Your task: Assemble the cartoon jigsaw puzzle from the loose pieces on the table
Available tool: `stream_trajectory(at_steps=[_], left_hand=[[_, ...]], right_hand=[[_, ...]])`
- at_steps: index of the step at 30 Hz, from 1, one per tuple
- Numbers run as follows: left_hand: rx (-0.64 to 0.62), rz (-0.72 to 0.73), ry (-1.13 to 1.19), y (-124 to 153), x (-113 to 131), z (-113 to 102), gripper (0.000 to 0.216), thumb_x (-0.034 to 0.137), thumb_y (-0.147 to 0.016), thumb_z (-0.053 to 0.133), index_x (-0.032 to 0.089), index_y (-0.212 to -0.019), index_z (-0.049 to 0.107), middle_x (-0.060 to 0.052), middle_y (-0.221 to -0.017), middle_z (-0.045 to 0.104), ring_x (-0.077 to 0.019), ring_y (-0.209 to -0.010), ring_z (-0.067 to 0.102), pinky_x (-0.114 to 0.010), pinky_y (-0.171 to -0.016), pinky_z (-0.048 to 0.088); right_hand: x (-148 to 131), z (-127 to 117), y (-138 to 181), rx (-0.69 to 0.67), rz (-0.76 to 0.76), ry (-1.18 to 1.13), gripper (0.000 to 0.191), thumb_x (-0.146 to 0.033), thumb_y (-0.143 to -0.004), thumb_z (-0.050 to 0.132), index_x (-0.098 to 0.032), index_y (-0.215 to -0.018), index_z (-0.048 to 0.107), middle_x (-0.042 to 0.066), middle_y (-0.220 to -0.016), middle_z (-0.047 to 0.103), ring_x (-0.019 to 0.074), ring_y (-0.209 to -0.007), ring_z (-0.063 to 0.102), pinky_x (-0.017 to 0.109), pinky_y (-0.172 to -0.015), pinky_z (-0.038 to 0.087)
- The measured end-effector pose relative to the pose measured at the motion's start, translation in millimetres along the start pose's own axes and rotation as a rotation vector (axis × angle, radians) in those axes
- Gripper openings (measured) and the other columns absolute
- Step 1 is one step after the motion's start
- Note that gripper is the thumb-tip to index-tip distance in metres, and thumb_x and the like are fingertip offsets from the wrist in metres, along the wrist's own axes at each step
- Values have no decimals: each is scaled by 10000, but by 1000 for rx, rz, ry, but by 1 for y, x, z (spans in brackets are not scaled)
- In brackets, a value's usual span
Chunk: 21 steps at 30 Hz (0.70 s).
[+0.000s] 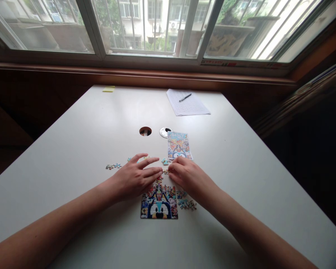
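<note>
A partly assembled jigsaw puzzle (162,203) with a dark blue cartoon dog's face lies near the front of the white table. My left hand (136,177) is open over its upper left side, fingers stretched and slightly spread, fingertips by the puzzle's top. Across from it, my right hand (184,171) is closed in a pinch at a small puzzle piece (165,172) just above the assembled part. Another light blue piece (165,161) lies beyond the fingertips. Loose pieces (187,204) are clustered right of the puzzle, and more pieces (113,166) sit left of my left hand.
A Bluey picture card (179,145) lies beyond my right hand, partly over a round metal ring (165,132). Left of it is an open cable hole (145,131). Farther back are paper sheets (187,104), a pen (185,97) and yellow sticky notes (108,89).
</note>
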<state>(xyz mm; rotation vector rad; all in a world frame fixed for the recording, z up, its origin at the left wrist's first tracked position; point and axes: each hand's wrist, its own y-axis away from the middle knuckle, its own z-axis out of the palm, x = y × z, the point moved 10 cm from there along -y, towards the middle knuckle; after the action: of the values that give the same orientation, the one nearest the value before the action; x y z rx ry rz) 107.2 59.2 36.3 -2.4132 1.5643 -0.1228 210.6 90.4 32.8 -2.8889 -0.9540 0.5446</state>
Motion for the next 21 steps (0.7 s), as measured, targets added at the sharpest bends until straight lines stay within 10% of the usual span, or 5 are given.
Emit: stream_trajectory(at_steps=[21], left_hand=[[7,1,-2,0,0,-2,308,272,-980,552,248,-1282,608,-10,-1371,626,-277,-1399,432,-517,-1167,308]], right_hand=[[18,13,4,-2,120,-117,89,-169,-886,610,-185,-951,552,62,-981,554,209,-896,565,342,-811,473]])
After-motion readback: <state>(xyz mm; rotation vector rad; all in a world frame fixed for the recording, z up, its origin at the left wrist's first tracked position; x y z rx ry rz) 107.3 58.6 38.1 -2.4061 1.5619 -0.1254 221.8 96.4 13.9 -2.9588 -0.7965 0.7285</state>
